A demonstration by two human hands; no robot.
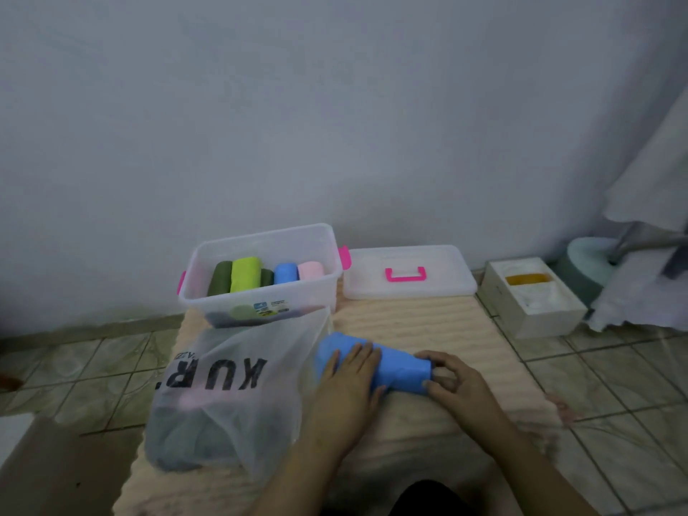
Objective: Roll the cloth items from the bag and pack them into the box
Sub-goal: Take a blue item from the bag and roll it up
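Rolls of cloth already line the box, while the left hand presses flat and the right hand pinches a blue cloth half-rolled on the mat; the bag seems still to hold more.

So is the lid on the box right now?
No, the lid with its pink handle lies flat on the mat to the right of the clear plastic box, whose top is open.
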